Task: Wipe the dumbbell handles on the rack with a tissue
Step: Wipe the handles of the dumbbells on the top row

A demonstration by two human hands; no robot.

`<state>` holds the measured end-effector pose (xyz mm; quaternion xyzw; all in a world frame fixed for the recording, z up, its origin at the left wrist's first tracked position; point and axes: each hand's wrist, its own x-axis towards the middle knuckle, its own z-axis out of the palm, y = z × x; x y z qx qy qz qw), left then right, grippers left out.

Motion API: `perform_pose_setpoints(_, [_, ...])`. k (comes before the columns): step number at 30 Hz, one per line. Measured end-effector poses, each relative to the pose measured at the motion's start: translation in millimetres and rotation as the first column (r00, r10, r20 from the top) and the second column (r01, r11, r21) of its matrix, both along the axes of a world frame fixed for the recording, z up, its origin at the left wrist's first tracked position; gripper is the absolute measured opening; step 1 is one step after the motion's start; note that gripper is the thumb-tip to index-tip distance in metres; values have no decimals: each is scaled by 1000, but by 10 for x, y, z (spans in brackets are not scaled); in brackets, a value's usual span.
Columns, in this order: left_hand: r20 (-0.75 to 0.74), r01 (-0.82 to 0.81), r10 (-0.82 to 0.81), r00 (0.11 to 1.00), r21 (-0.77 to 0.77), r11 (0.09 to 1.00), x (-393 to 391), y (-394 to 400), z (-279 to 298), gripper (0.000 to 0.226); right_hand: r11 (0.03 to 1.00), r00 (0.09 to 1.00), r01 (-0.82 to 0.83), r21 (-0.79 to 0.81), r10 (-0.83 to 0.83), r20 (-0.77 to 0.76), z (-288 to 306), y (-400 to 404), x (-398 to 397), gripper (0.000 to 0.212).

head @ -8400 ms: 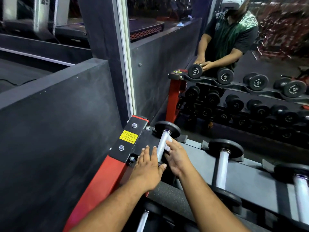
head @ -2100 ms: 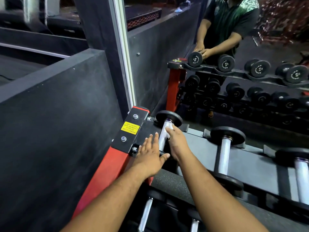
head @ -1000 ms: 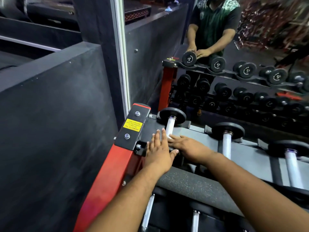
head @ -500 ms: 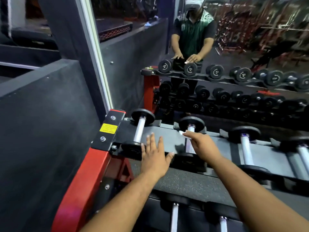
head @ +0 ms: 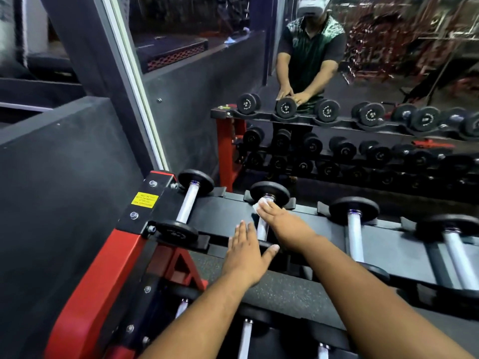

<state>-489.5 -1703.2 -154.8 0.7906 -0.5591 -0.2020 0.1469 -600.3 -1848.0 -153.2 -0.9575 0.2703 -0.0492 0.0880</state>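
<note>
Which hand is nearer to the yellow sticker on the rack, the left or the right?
Left. The left hand lies flat on the rack's front edge, right of the yellow sticker. The right hand is farther right, holding the tissue on the second dumbbell handle.

Dumbbells [head: 191, 200] lie side by side on the rack [head: 225, 216] mid-frame; the mirror [head: 363, 73] stands behind, upper right.
</note>
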Motion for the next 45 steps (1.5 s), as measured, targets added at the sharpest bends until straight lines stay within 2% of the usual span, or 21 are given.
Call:
perform_pose_setpoints(2, [-8,16,-16,1000,-20,1000,8,-40,-28,94,995,997,-70,74,67,49,-51,54,-66,68])
perform_pose_setpoints(5, [-27,12,-14,1000,-58,998,38,-61,-108,92,976,983,-179,127,183,-18,-125,122,-211,66])
perform_pose_setpoints(8, [-52,22,-26,998,-66,998,23,-66,-121,92,995,994,-79,55,82,-66,-125,23,-198,67])
perform_pose_setpoints(10, [-56,26,-29,998,-63,998,42,-68,-124,92,999,1000,21,33,-21,0,-119,-10,-58,76])
perform_pose_setpoints(13, [-69,30,-35,997,-77,997,43,-62,-118,91,983,992,86,160,-99,78,-139,37,-21,73])
perform_pose_setpoints(16, [-63,21,-27,998,-97,995,28,-49,-117,91,955,998,52,293,-61,21,-118,198,-185,58])
perform_pose_setpoints(19, [-58,11,-18,998,-112,994,-5,-42,-93,91,959,999,34,282,-27,-28,-52,215,-237,57])
perform_pose_setpoints(21, [-54,18,-24,998,-105,994,-12,-31,-83,91,977,997,80,195,-82,1,-40,128,-126,65])
perform_pose_setpoints(24, [-74,32,-36,997,-64,997,25,-54,-87,91,976,986,152,157,-160,38,-68,25,44,80])
perform_pose_setpoints(27, [-81,38,-40,996,-29,999,35,-74,-101,92,964,986,148,222,-162,47,-126,110,-69,67])
perform_pose_setpoints(29, [-81,31,-32,996,-15,999,29,-96,-101,92,950,993,71,303,-94,64,-169,224,-230,56])
perform_pose_setpoints(31, [-92,16,-16,996,2,1000,14,-110,-94,93,951,996,13,310,-38,75,-193,236,-295,56])
perform_pose_setpoints(34, [-90,9,-6,996,36,999,21,-107,-72,96,956,981,93,280,-136,138,-166,97,-126,59])
perform_pose_setpoints(36, [-88,5,0,996,52,999,4,-100,-26,97,901,918,151,406,-280,281,-130,88,-10,58])
perform_pose_setpoints(38, [-91,3,2,996,52,999,19,-90,-9,98,743,818,151,652,-465,340,-179,182,32,54])
perform_pose_setpoints(40, [-98,0,6,995,59,998,5,-81,-7,99,576,752,76,814,-569,332,-252,362,-106,46])
perform_pose_setpoints(42, [-98,-6,12,995,60,998,2,-81,7,100,494,758,7,869,-570,318,-338,437,-194,41])
perform_pose_setpoints(43, [-101,-4,10,995,66,998,-3,-82,9,100,489,752,-3,872,-574,324,-340,417,-196,40])
perform_pose_setpoints(45, [-102,-5,11,995,67,998,-16,-75,25,99,448,703,-28,893,-627,337,-280,277,-98,44])
